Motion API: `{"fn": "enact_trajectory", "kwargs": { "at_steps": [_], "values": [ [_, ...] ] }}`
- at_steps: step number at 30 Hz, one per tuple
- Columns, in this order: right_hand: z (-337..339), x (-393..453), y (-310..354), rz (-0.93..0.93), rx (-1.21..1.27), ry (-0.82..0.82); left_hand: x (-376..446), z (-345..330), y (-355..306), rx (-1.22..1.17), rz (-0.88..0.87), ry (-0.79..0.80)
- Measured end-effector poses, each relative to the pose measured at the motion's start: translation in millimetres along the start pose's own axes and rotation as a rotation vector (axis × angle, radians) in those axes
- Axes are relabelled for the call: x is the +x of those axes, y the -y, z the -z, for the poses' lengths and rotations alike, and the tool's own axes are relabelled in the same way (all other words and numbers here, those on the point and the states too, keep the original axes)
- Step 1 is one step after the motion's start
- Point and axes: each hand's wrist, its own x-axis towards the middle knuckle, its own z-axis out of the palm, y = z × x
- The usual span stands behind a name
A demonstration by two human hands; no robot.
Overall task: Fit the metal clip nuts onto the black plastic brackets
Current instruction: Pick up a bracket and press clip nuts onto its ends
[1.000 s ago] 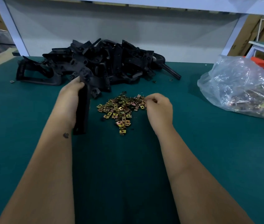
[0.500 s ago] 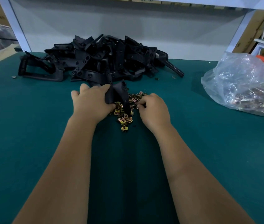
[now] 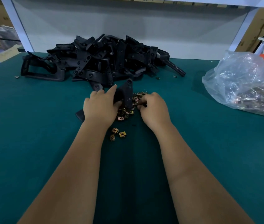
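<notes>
**One bracket in hand, a whole heap still waiting**

The green bench top (image 3: 31, 143) carried everything; at its far edge lay the heap of black plastic brackets (image 3: 99, 60), tangled and piled, and whether any of them already bore a nut could not be made out at that range; to the right sat a clear plastic bag (image 3: 244, 81) with more metal parts glinting inside. Nearer the person lay the loose pile of clip nuts (image 3: 128, 109), brass-coloured, partly hidden by the hands, with three strays (image 3: 117, 134) lying apart on the near side.

The left hand (image 3: 100, 107) gripped a single bracket (image 3: 125, 94), fingers curled round it, holding it tilted up over the pile; the right hand (image 3: 154, 109) rested at the pile's right edge with its fingers curled inward, apparently pinching at a nut, though the nut itself could not be seen, so its hold could not be told.

By the look of it the work stood near its start; the heap was large, the nuts plentiful, and no finished bracket showed set aside.
</notes>
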Motion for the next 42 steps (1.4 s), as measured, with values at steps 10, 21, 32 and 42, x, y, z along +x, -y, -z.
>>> {"fn": "enact_trajectory", "kwargs": {
  "at_steps": [10,21,32,42],
  "values": [
    [7,-3,-1,-0.01,0.004,0.057,4,-9,7,-0.203,0.095,-0.145],
    [7,-7,3,0.028,0.114,0.022,1,-8,5,-0.266,0.101,-0.114],
    [10,-4,12,-0.211,1.096,-0.051,-4,-6,-5,-0.414,-0.039,-0.22],
    [12,-2,13,-0.344,1.59,-0.064,-5,-11,-5,-0.399,-0.07,-0.217]
  ]
}}
